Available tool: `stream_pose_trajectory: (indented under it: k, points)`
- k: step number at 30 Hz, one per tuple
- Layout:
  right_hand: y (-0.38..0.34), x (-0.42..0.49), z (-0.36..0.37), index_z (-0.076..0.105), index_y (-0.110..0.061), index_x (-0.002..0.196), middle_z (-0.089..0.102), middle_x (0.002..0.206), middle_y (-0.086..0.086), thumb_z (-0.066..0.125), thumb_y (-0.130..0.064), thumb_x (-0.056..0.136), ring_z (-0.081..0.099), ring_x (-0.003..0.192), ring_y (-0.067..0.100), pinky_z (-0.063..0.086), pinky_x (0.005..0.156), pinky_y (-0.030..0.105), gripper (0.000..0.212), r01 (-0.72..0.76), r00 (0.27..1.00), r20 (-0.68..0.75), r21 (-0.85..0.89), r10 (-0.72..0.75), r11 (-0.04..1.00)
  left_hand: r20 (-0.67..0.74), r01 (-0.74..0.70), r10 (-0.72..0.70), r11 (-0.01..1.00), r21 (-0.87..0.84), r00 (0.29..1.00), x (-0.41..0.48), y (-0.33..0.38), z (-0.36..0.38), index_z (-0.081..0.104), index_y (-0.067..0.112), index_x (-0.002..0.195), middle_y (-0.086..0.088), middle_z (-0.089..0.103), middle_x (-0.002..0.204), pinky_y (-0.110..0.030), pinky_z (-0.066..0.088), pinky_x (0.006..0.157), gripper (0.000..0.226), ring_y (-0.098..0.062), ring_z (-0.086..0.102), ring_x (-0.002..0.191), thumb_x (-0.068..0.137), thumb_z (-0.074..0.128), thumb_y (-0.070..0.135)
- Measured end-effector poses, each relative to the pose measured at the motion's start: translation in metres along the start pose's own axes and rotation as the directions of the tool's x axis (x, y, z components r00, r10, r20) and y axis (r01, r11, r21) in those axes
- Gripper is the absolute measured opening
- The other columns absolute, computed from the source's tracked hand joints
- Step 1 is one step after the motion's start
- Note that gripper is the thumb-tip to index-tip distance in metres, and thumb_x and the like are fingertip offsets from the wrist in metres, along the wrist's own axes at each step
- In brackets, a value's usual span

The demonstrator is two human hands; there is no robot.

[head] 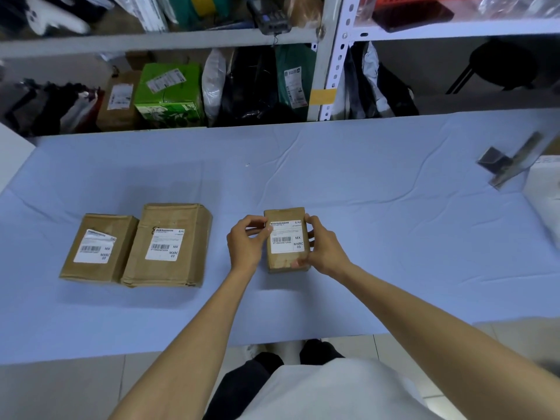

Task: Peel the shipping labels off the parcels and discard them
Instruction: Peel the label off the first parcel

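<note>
Frame centre: our right hand (322, 248) is gripping the small brown cardboard parcel (285, 263); our left hand (245, 241) is pinching its white paper label (286, 242), best peeled slowly.

The left hand (247, 241) pinches at and covers the far left corner of the white shipping label (286, 241) on the small brown cardboard parcel (286, 263), so whether that corner has lifted cannot be told. The right hand (321, 250) hides the parcel's right side. The label's fine print is too small to read. A white bag (544, 201) is cut off at the right edge, and the grey metal object (509, 163) beside it is blurred.
</note>
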State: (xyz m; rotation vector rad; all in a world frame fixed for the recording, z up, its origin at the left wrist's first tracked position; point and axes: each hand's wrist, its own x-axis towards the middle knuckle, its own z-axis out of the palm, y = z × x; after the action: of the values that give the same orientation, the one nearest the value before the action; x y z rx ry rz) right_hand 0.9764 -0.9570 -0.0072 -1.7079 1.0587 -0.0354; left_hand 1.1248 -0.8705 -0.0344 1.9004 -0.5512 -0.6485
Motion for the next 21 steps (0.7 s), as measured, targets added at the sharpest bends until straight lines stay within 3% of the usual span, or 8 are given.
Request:
stream_pose_trajectory:
  k: [3, 7, 13, 17, 21]
  points:
    - [-0.001, 0.001, 0.000, 0.030, -0.017, 0.139, 0.054, 0.104, -0.005, 0.084, -0.001, 0.062, 0.055, 0.087, 0.008, 0.047, 0.057, 0.013, 0.095, 0.001, 1.000, 0.007, -0.020, -0.001, 1.000, -0.014, -0.004, 0.004, 1.000, 0.011, 1.000, 0.000, -0.004, 0.002, 0.070, 0.009, 0.090, -0.002, 0.071, 0.094, -0.025, 0.056, 0.077, 0.012, -0.012, 0.067, 0.085, 0.080, 0.075, 0.011]
    - [0.000, 0.001, -0.001, 0.030, -0.017, 0.140, 0.055, 0.105, -0.005, 0.084, -0.002, 0.063, 0.056, 0.089, 0.010, 0.049, 0.061, 0.016, 0.095, 0.008, 1.000, 0.011, -0.032, -0.008, 0.999, -0.042, -0.004, 0.005, 1.000, 0.019, 0.999, 0.000, -0.001, 0.005, 0.071, 0.011, 0.086, -0.003, 0.071, 0.093, -0.023, 0.056, 0.073, 0.010, -0.006, 0.067, 0.079, 0.079, 0.077, 0.014]
    - [-0.003, 0.002, -0.003, 0.033, -0.016, 0.135, 0.057, 0.103, -0.002, 0.086, -0.005, 0.059, 0.059, 0.093, 0.020, 0.056, 0.074, 0.034, 0.093, 0.035, 0.999, 0.021, -0.077, -0.033, 0.996, -0.074, 0.003, 0.002, 0.998, 0.068, 0.997, 0.001, 0.005, 0.008, 0.070, 0.014, 0.082, -0.003, 0.071, 0.090, -0.024, 0.056, 0.071, 0.007, -0.006, 0.066, 0.073, 0.079, 0.076, 0.015]
    - [-0.001, 0.000, -0.006, 0.037, -0.018, 0.131, 0.056, 0.088, -0.011, 0.086, -0.005, 0.058, 0.059, 0.085, 0.015, 0.052, 0.063, 0.022, 0.089, 0.053, 0.999, 0.003, -0.074, -0.053, 0.996, -0.125, 0.029, -0.019, 0.996, 0.083, 0.992, -0.001, 0.007, 0.012, 0.070, 0.018, 0.077, 0.000, 0.071, 0.086, -0.032, 0.057, 0.074, 0.007, 0.000, 0.065, 0.068, 0.078, 0.077, 0.015]
    - [0.002, 0.000, -0.007, 0.039, -0.019, 0.132, 0.052, 0.086, -0.021, 0.084, -0.002, 0.058, 0.058, 0.080, 0.007, 0.051, 0.062, 0.019, 0.088, 0.077, 0.997, -0.005, -0.045, -0.077, 0.996, -0.160, 0.024, -0.008, 0.995, 0.097, 0.987, -0.004, 0.007, 0.015, 0.070, 0.019, 0.077, 0.007, 0.068, 0.084, -0.030, 0.057, 0.073, 0.008, 0.007, 0.064, 0.064, 0.079, 0.076, 0.014]
